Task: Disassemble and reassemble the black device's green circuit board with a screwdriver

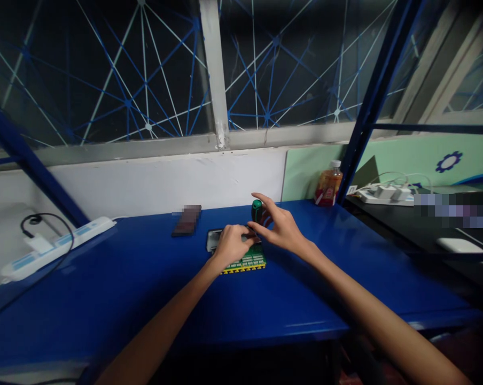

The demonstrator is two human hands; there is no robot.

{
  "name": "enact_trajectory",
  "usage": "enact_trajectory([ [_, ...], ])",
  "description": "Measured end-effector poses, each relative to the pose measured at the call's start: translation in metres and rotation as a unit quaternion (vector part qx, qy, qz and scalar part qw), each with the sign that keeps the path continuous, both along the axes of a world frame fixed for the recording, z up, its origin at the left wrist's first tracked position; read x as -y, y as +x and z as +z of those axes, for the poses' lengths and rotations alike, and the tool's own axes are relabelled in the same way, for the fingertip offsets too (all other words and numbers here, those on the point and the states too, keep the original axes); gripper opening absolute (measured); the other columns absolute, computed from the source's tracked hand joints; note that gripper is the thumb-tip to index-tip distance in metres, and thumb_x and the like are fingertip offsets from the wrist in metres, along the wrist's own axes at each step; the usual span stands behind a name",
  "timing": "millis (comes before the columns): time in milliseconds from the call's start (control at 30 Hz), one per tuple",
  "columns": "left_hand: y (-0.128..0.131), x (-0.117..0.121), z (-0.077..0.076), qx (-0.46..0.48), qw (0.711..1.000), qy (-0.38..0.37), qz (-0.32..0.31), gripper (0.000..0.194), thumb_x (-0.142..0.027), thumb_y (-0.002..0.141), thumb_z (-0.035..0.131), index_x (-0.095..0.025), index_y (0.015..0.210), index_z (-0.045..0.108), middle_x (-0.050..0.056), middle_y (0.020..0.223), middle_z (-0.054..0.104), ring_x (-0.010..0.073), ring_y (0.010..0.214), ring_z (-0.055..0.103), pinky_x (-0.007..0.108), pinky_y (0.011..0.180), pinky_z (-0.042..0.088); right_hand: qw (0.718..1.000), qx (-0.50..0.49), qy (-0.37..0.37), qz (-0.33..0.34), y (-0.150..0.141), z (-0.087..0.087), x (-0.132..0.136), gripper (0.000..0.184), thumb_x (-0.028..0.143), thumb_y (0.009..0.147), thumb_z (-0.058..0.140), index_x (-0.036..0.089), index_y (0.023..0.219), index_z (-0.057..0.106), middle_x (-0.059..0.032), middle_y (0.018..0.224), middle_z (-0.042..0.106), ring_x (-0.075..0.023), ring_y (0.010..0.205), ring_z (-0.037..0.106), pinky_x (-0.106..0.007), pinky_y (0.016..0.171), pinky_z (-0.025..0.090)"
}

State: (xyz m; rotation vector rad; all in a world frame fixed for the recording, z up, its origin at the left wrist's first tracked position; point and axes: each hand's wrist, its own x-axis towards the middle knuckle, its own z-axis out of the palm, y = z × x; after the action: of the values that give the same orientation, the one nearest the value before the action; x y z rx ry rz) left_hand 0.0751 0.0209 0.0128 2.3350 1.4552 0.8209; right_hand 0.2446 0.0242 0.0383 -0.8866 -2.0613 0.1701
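Observation:
A green circuit board (253, 260) with a yellow toothed front edge lies on the blue table. A dark, shiny case or panel (213, 239) shows behind its left side, partly covered. Over the board rests my left hand (232, 241), its fingers bent and drawn together near the middle; what they pinch is hidden. A screwdriver (257, 210) with a green and black handle stands upright above the board, its tip out of sight. My right hand (282, 227) has its thumb and rear fingers around the screwdriver, while the index finger stretches out above the handle.
A dark flat object (187, 222), partly blurred out, lies on the table (145, 299) behind left. White power strips (61, 248) sit at the left edge and on the black desk at right. A bottle (328, 184) of reddish drink stands by the wall at back right.

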Motion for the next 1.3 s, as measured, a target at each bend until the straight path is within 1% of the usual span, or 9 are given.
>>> enact_trajectory([
  [167,-0.0018,-0.0040,-0.0028,-0.005,1.000,-0.001,-0.028,0.019,-0.024,0.081,0.057,-0.021,0.087,0.074,0.005,0.091,0.074,0.0220,0.088,0.067,0.028,0.076,0.045,1.000,0.012,0.007,0.003,0.0006,0.0004,-0.0004,0.063,0.040,0.085,0.049,0.019,0.142,0.029,-0.0032,0.078,0.062,-0.0184,0.068,0.060,-0.033,0.064,0.047],
  [267,-0.0022,-0.0036,-0.0026,-0.019,0.999,-0.003,-0.049,0.020,-0.024,0.082,0.055,-0.021,0.089,0.073,0.004,0.091,0.074,0.0212,0.085,0.067,0.028,0.074,0.045,1.000,0.013,0.010,0.016,0.0012,-0.0005,-0.0012,0.062,0.035,0.085,0.048,0.019,0.142,0.028,-0.0048,0.088,0.063,-0.0182,0.071,0.061,-0.032,0.064,0.047],
  [367,-0.0014,-0.0016,-0.0021,-0.039,0.999,0.021,-0.025,0.020,-0.033,0.080,0.060,-0.022,0.088,0.074,0.004,0.087,0.074,0.0213,0.080,0.066,0.029,0.071,0.044,1.000,0.011,0.009,0.024,0.0016,-0.0015,-0.0015,0.062,0.029,0.084,0.048,0.021,0.142,0.027,-0.0053,0.095,0.062,-0.0173,0.073,0.061,-0.032,0.066,0.048],
  [467,-0.0005,-0.0011,-0.0035,-0.038,0.998,0.040,-0.002,0.021,-0.037,0.078,0.064,-0.021,0.085,0.075,0.006,0.085,0.073,0.0217,0.080,0.066,0.029,0.071,0.045,1.000,0.014,0.008,0.018,0.0017,-0.0020,-0.0014,0.062,0.031,0.084,0.050,0.021,0.142,0.028,-0.0045,0.090,0.063,-0.0172,0.070,0.060,-0.032,0.067,0.048],
  [600,-0.0002,-0.0037,-0.0058,-0.021,1.000,0.013,-0.017,0.016,-0.029,0.081,0.061,-0.022,0.085,0.074,0.004,0.091,0.074,0.0206,0.083,0.066,0.027,0.074,0.045,0.999,0.027,0.019,0.007,0.0016,-0.0023,-0.0012,0.063,0.037,0.085,0.051,0.020,0.142,0.029,-0.0038,0.084,0.063,-0.0179,0.070,0.059,-0.033,0.067,0.048],
  [767,-0.0004,-0.0046,-0.0035,-0.027,0.999,-0.018,-0.029,0.015,-0.024,0.081,0.060,-0.020,0.084,0.074,0.005,0.092,0.074,0.0215,0.085,0.067,0.027,0.072,0.046,0.999,0.034,0.027,0.006,0.0014,-0.0024,0.0002,0.064,0.041,0.086,0.048,0.019,0.143,0.028,-0.0048,0.087,0.063,-0.0186,0.071,0.060,-0.034,0.066,0.048],
  [967,-0.0006,-0.0036,-0.0035,-0.009,0.997,-0.043,-0.062,0.019,-0.020,0.082,0.056,-0.021,0.089,0.074,0.005,0.096,0.074,0.0226,0.092,0.067,0.028,0.079,0.046,1.000,0.024,0.013,0.011,0.0025,0.0020,0.0042,0.061,0.038,0.087,0.045,0.020,0.143,0.027,-0.0066,0.096,0.063,-0.0154,0.063,0.058,-0.031,0.060,0.047],
  [1133,-0.0003,-0.0030,-0.0057,-0.009,0.997,-0.014,-0.075,0.022,-0.024,0.081,0.056,-0.021,0.094,0.073,0.005,0.094,0.074,0.0222,0.086,0.066,0.030,0.077,0.046,1.000,0.021,0.008,0.020,0.0032,0.0025,0.0048,0.058,0.033,0.088,0.043,0.019,0.142,0.026,-0.0073,0.100,0.063,-0.0152,0.065,0.058,-0.030,0.059,0.047],
  [1300,-0.0017,-0.0029,-0.0050,-0.026,0.999,0.024,-0.034,0.016,-0.030,0.079,0.061,-0.025,0.087,0.074,0.002,0.090,0.074,0.0217,0.088,0.063,0.031,0.080,0.045,1.000,0.023,0.017,0.008,0.0028,-0.0001,0.0019,0.057,0.034,0.089,0.044,0.019,0.142,0.028,-0.0085,0.101,0.063,-0.0158,0.066,0.059,-0.030,0.061,0.048],
])
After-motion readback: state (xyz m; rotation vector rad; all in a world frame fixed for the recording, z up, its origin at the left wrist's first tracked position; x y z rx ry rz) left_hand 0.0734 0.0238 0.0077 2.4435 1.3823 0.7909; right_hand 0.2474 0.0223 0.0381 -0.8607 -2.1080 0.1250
